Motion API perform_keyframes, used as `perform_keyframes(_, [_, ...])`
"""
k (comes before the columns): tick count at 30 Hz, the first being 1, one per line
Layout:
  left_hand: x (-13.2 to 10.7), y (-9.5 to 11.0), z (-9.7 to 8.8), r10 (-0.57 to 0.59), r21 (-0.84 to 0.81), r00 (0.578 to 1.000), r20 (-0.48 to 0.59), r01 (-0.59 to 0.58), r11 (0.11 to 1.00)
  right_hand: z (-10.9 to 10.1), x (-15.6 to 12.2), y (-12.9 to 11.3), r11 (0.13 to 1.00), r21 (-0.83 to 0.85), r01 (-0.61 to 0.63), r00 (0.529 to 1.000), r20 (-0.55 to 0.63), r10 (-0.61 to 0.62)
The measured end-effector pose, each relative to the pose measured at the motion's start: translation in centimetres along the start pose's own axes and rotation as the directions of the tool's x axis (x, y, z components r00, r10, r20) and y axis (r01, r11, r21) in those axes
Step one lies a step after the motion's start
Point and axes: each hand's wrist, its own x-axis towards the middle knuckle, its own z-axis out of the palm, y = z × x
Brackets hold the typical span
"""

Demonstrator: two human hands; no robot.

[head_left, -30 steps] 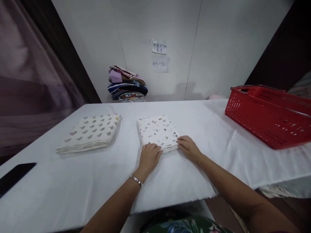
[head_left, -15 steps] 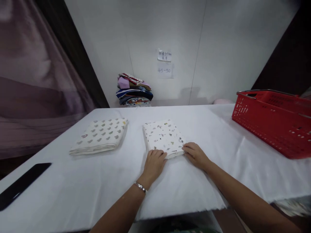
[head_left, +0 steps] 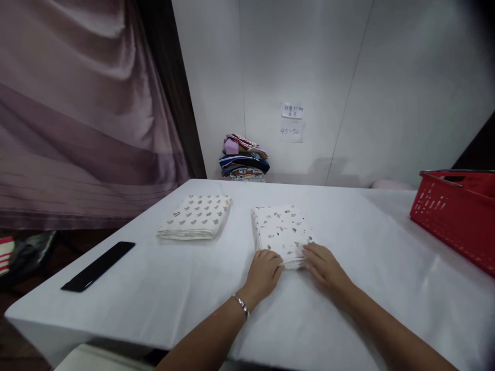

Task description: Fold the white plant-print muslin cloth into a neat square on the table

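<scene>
A white folded cloth [head_left: 280, 229] with small grey and coloured prints lies flat in the middle of the table. My left hand [head_left: 263, 274], with a silver bracelet at the wrist, has its fingers curled over the near left corner. At the near right corner my right hand [head_left: 327, 265] grips the layers, fingertips on top and thumb lower at the edge. The undersides of the layers are hidden. To the left rests a second folded cloth [head_left: 197, 219], white with rows of grey motifs, apart from both hands.
A flat black object [head_left: 98, 265] lies on the white-covered table [head_left: 174, 288] at the left. A red plastic basket [head_left: 456, 216] stands at the right. Behind the table's far edge is a stack of folded fabrics [head_left: 244, 161]; paper notes [head_left: 292, 131] hang on the wall.
My view has turned left, so everything sits further right and lower in the picture. Both hands stay at the cloth's near corners; the right fingers reach slightly further over the top.
</scene>
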Motion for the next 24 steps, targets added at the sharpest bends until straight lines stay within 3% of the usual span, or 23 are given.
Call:
perform_keyframes(4, [0.7,-0.5,-0.6,-0.05,-0.061,0.999,-0.012,0.049,0.997,1.1,0.1,-1.0,1.0,-0.002,0.019,0.996,0.092,-0.019])
perform_keyframes(8, [1.7,-1.2,-0.9,-0.133,-0.041,0.988,-0.081,0.13,0.991,1.2,-0.1,-1.2,1.0,0.008,0.008,0.995,0.095,-0.009])
perform_keyframes(12, [1.7,-1.8,-0.1,-0.193,-0.032,0.979,-0.064,0.191,0.981,0.9,-0.1,-0.7,0.999,0.038,-0.02,0.994,0.11,0.016])
perform_keyframes(14, [1.5,-2.1,0.3,-0.213,-0.092,0.973,-0.085,0.206,0.974,0.8,0.0,0.2,0.994,0.061,-0.086,0.992,0.097,0.08])
perform_keyframes(16, [1.4,-2.5,0.5,-0.268,-0.176,0.955,-0.131,0.243,0.954,0.7,0.4,1.6,0.97,0.075,-0.231,0.972,0.065,0.226])
perform_keyframes(18, [1.4,-3.0,0.5,-0.361,-0.24,0.914,-0.183,0.314,0.918,0.9,1.0,3.2,0.9,0.079,-0.429,0.903,0.041,0.427])
perform_keyframes(20, [1.4,-3.5,0.5,-0.464,-0.275,0.865,-0.192,0.406,0.871,1.2,1.9,4.8,0.781,0.081,-0.62,0.785,0.075,0.615])
perform_keyframes(22, [1.6,-4.0,0.3,-0.556,-0.287,0.818,-0.147,0.503,0.816,1.6,2.8,6.0,0.671,0.073,-0.738,0.673,0.149,0.724])
perform_keyframes(24, [1.8,-4.1,0.1,-0.621,-0.285,0.778,-0.096,0.576,0.766,1.9,3.6,6.8,0.626,0.052,-0.778,0.622,0.206,0.755])
